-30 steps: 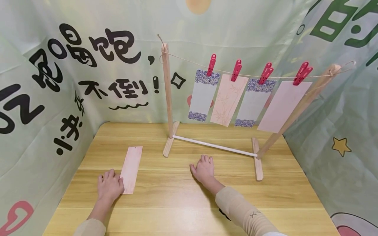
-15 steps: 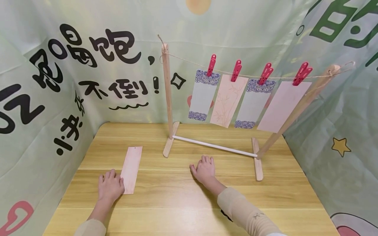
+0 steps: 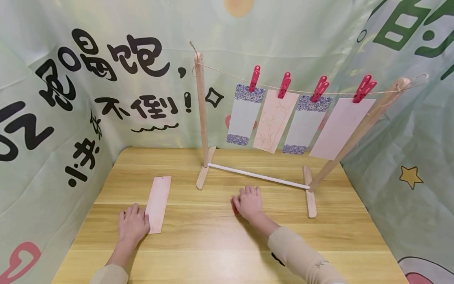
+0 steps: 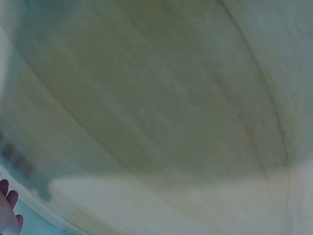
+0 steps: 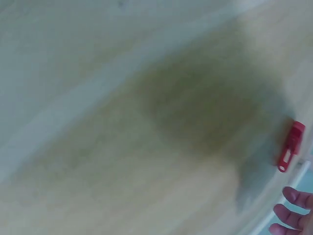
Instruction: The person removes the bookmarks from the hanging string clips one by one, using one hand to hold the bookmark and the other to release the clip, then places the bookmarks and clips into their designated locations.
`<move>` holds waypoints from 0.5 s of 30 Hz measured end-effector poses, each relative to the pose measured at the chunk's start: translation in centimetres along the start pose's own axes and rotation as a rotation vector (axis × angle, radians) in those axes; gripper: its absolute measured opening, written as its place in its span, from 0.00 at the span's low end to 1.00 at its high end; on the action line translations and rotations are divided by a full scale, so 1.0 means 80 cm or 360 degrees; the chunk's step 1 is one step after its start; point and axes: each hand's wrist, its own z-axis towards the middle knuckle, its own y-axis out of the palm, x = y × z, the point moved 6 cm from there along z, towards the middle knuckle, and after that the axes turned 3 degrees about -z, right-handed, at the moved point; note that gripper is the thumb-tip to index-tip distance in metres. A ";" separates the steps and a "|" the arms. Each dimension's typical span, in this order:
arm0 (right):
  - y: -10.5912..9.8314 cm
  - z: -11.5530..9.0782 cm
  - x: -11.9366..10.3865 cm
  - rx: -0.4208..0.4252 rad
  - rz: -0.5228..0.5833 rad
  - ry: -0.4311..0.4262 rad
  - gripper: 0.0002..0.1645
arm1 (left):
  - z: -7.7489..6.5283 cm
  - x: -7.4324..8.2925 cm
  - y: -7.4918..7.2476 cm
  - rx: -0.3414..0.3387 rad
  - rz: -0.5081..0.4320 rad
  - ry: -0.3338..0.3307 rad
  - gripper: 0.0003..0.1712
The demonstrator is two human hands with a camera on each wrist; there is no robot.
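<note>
My left hand [image 3: 133, 225] rests on the table with its fingers spread. Its thumb lies at the left edge of a flat pink paper bookmark [image 3: 158, 203], which has a small hole at the top. In the left wrist view only a few fingers [image 4: 12, 198] show at the lower left. My right hand [image 3: 249, 203] is low over the table in front of the rack. Part of a red clothespin [image 3: 234, 206] shows by its thumb, the remainder hidden. The right wrist view has the clothespin [image 5: 292, 147] lying on the table, apart from my relaxed fingers [image 5: 291, 215].
A wooden rack stands behind my hands, with a left post [image 3: 201, 114], a right post [image 3: 358, 130] and a white crossbar [image 3: 259, 176]. From its string several red clothespins hold cards, among them a bamboo-print card [image 3: 275, 122] and a plain pink card [image 3: 342, 128].
My right hand has shifted slightly to the right, and the red clothespin has come into sight by its thumb. The left hand and the bookmark have stayed in place.
</note>
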 end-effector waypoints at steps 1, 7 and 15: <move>-0.004 0.000 0.001 0.0033 0.0003 -0.0017 0.28 | 0.000 0.001 -0.001 0.0015 -0.0011 -0.0001 0.18; -0.038 0.002 0.004 0.0220 -0.0013 -0.0097 0.24 | 0.008 0.012 -0.008 0.0023 -0.0138 -0.0044 0.20; -0.090 0.007 0.011 0.0370 0.0089 -0.0125 0.19 | 0.025 0.040 -0.013 -0.0023 -0.0206 -0.0060 0.28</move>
